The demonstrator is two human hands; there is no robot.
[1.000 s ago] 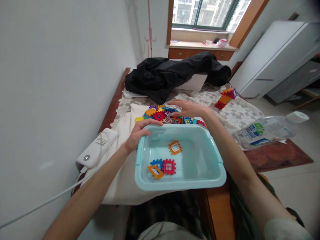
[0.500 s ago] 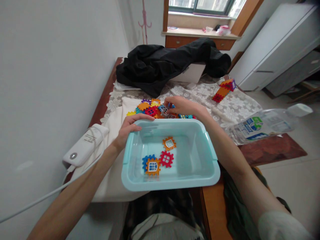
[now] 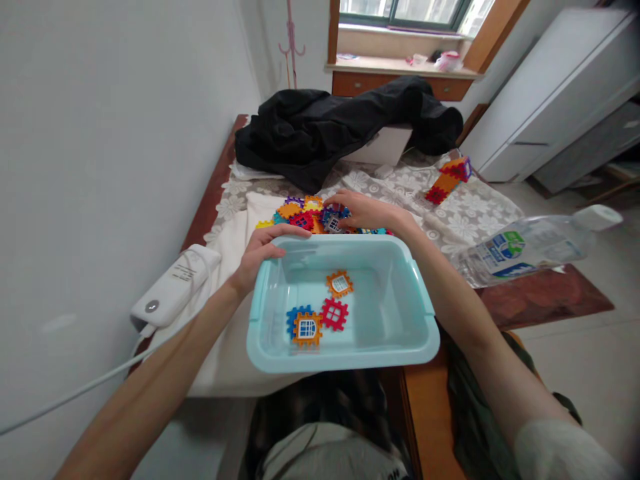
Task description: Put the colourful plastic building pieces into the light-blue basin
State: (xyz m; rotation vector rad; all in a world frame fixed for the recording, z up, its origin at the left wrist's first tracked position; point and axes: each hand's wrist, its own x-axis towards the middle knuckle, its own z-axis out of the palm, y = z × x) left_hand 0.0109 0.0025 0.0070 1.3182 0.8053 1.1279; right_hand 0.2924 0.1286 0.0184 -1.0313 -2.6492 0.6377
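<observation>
While your left hand grips the far left corner of the basin, thumb inside and fingers along the rim, your right hand reaches past it, half curled over the pile of toy pieces. Your right fingertips touch pieces there, but I cannot tell whether they have hold of one.

Judging by how things lie, you are at an early stage: just four pieces are in the basin, and far more remain heaped beyond its far rim, on the white cloth. A small joined group of pieces stands well apart, on the patterned tablecloth.

You have flat, square pieces with notched edges. Near the basin's left end, an orange piece with a white window insert overlaps a blue piece. Just beside them lies a red piece with a four-pane window, and farther back another orange piece, also white-windowed. Your pile mixes yellow, orange, red, purple, blue and teal.
</observation>
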